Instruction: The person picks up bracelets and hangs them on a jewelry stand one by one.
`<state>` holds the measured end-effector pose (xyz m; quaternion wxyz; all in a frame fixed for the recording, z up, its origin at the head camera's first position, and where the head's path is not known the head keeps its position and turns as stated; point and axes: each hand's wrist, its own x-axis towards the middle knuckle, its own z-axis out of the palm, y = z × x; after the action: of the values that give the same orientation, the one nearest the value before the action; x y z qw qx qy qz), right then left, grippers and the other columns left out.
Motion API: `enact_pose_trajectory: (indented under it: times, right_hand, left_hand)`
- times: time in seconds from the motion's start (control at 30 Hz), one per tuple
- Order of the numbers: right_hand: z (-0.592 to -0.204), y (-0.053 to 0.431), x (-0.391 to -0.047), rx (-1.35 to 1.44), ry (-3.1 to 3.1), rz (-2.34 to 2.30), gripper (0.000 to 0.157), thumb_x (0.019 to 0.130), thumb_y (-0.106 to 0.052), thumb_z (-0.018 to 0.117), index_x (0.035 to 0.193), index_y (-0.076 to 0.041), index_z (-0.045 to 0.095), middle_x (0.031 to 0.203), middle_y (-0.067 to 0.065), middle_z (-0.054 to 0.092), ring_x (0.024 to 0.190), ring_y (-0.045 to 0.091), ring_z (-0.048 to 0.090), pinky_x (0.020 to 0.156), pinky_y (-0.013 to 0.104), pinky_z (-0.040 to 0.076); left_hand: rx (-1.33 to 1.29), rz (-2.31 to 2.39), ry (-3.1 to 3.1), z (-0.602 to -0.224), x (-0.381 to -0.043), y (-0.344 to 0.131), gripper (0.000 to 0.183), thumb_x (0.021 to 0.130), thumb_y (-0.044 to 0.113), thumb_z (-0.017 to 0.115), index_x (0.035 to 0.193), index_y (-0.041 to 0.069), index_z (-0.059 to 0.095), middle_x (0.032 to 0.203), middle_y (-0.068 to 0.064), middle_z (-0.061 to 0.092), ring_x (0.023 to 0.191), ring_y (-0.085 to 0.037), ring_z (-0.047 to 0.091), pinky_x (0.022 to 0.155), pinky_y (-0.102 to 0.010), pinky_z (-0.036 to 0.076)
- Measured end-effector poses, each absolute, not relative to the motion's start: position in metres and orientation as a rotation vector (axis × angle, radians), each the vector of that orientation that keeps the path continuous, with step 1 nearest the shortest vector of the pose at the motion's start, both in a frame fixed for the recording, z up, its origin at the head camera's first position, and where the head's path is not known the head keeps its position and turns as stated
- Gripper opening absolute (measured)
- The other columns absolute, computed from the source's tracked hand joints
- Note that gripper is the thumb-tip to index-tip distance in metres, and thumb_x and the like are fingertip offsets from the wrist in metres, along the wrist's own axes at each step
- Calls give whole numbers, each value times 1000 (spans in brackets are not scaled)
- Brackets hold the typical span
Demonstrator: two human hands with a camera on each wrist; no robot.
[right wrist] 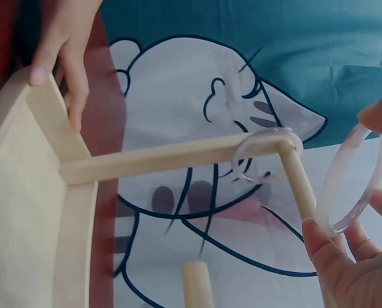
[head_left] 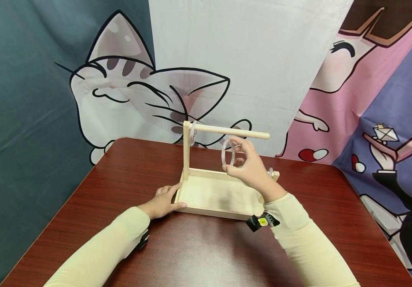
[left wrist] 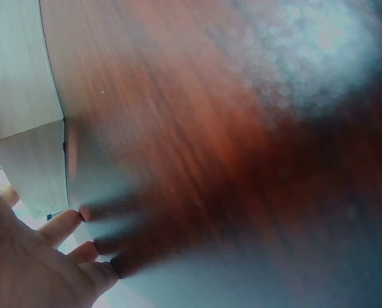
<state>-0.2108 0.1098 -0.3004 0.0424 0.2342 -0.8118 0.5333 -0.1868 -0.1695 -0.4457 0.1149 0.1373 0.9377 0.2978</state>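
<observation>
My right hand [head_left: 250, 169] pinches a clear, pale bangle [head_left: 223, 154] between thumb and fingers, just below a horizontal wooden bar [head_left: 232, 130]. The bar juts from an upright post [head_left: 186, 153] on a light wooden stand with a shallow tray base [head_left: 206, 193]. Another clear bangle [head_left: 193, 135] hangs on the bar, close to the post. My left hand [head_left: 160, 204] rests at the tray's left end, with the thumb on the front corner and straight fingers along the side. In the right wrist view the held bangle [right wrist: 335, 183] is apart from the hung one.
At the tray's right end, behind my right wrist, a shorter post [head_left: 275, 175] carries another ring-like piece [head_left: 271, 172], partly hidden. The stand sits on a reddish-brown table [head_left: 199, 251]. Cartoon-printed cloth [head_left: 256, 59] hangs behind the table.
</observation>
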Motion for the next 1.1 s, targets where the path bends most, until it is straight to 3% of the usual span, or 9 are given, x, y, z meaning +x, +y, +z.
enact_pose_trajectory:
  times: [0.13,0.43,0.63,0.77,1.1]
  right_hand:
    - [-297,115,-213,707,-2452,1609,75,73,4,73,141,-9,45,133,17,39,115,29,42,85,40,48]
    - [-291,130,-216,620,-2428,1620,74,76,5,70,142,-9,42,137,14,39,115,26,45,82,21,49]
    - [-285,139,-220,570,-2403,1621,72,78,4,68,144,-9,40,137,12,38,115,19,44,90,31,50]
    - [-281,143,-222,518,-2386,1616,73,78,4,68,144,-10,41,134,11,38,115,17,42,90,30,49]
    - [-277,157,-226,459,-2353,1565,73,79,2,69,145,-9,40,134,14,38,117,26,46,91,29,48]
  left_hand:
    - [404,871,2747,-445,-187,-169,82,91,44,64,152,8,25,139,-28,39,132,-51,25,106,-62,25]
    - [400,876,2741,-445,-187,-169,82,90,45,64,153,9,24,138,-28,39,132,-50,25,106,-61,25]
    - [400,884,2738,-446,-187,-170,82,91,44,64,153,8,24,138,-28,38,132,-51,24,107,-62,23]
    - [402,884,2741,-446,-187,-170,82,91,44,64,153,8,24,138,-29,38,133,-51,24,107,-62,23]
    - [400,871,2745,-447,-187,-170,82,91,44,64,153,8,24,140,-29,37,132,-51,25,107,-61,24]
